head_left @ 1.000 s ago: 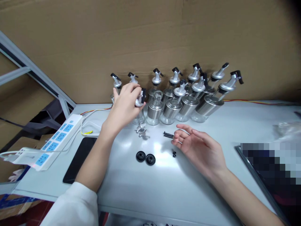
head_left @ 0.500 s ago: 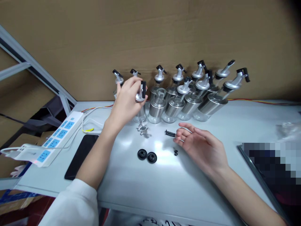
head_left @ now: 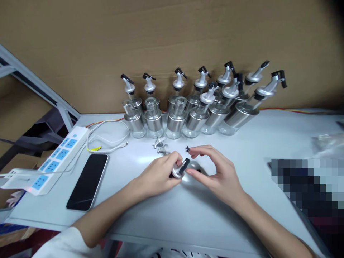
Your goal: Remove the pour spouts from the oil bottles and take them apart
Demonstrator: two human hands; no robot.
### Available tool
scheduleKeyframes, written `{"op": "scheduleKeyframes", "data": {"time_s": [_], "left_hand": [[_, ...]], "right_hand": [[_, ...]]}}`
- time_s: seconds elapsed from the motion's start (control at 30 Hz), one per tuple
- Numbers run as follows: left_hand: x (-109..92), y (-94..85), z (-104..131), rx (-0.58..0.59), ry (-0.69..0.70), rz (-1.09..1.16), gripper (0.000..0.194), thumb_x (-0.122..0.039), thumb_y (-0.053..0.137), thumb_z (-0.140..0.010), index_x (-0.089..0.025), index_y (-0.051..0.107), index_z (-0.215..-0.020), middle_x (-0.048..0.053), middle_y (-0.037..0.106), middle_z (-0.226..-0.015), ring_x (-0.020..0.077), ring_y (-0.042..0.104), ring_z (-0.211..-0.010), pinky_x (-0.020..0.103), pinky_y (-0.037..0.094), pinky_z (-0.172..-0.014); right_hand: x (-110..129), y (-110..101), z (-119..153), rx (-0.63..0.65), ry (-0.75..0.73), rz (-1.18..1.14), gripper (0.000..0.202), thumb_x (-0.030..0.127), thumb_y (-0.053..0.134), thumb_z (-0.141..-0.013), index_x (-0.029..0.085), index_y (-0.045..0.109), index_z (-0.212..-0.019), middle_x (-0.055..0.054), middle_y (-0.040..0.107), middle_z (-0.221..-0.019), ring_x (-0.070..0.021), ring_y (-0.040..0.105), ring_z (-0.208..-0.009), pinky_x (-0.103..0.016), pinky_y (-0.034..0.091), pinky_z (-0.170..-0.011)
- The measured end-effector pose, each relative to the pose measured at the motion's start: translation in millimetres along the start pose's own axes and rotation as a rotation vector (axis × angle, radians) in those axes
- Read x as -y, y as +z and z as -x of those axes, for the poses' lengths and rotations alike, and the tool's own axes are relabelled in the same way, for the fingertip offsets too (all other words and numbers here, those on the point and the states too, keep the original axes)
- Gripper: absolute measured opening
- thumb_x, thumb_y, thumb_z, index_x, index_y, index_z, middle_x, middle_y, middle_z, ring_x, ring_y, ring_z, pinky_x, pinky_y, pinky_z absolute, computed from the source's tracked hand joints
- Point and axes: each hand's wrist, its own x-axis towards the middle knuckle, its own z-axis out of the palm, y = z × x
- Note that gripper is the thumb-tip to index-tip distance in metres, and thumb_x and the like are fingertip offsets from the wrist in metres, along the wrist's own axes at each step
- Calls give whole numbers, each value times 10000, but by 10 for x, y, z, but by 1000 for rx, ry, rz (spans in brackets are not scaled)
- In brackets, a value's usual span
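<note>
My left hand (head_left: 161, 173) is closed around a bottle pourer (head_left: 178, 172), silver with a black flip lever, low over the tabletop. Just to its right is my right hand (head_left: 215, 170), thumb and fingers apart, with nothing visible between them. Its thumb tip is close to the lever; I cannot tell whether they touch. Small black parts (head_left: 187, 148) show by its index fingertip. Behind the left hand lie two silver spout pieces (head_left: 162, 149). Glass bottles with steel sleeves stand at the back; an uncapped bottle (head_left: 154, 122) is among them, others carry pourers (head_left: 178, 83).
On the left are a white power strip (head_left: 61, 157), a looped white cable (head_left: 107, 148) and a black phone (head_left: 87, 182). A cardboard wall (head_left: 161, 36) closes the back. Clear plastic wrapping (head_left: 329, 143) lies at right, beside a blurred-out dark item (head_left: 303, 190).
My left hand has come back from the bottles toward the table's middle with the pourer, uncovering the bottles on the left. My right hand has shifted slightly and turned toward it.
</note>
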Motion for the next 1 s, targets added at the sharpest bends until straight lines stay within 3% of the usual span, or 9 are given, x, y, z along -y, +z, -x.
{"op": "scheduleKeyframes", "data": {"time_s": [0.17, 0.23, 0.43, 0.7, 1.0], "left_hand": [[45, 71, 72, -197, 205, -240, 77, -174, 535, -836, -198, 469, -868, 27, 643, -799, 187, 607, -709, 281, 418, -621], [22, 93, 75, -226, 260, -347, 61, -195, 521, -864, -189, 475, -824, 19, 648, -747, 180, 606, -661, 288, 383, -605], [-45, 107, 104, -200, 270, -460, 123, -209, 490, -863, -182, 444, -752, -18, 598, -608, 146, 532, -509, 299, 299, -584], [15, 67, 75, -114, 284, -512, 109, -183, 510, -875, -177, 441, -791, 0, 614, -712, 174, 556, -669, 303, 279, -663], [-16, 141, 96, -70, 257, -464, 134, -248, 530, -880, -163, 445, -821, 12, 591, -724, 177, 537, -664, 310, 275, -685]], "right_hand": [[-54, -14, 3, 93, -168, 136, 293, 435, 694, -825, 248, 597, -1028, -63, 692, -894, -237, 637, -808, -377, 453, -727], [-59, -13, 16, 117, -237, 203, 273, 454, 627, -876, 220, 578, -1008, -71, 690, -880, -224, 632, -781, -376, 432, -728], [-32, 1, 50, 217, -317, 363, 347, 509, 535, -919, 172, 545, -1001, -27, 620, -717, -182, 573, -641, -371, 381, -726], [2, 5, 16, 255, -444, 598, 379, 407, 344, -1014, 94, 542, -933, -23, 576, -631, -153, 508, -532, -348, 355, -711], [-18, 44, 30, 227, -473, 683, 380, 292, 268, -1033, 90, 551, -878, -10, 571, -534, -150, 494, -459, -351, 351, -693]]}}
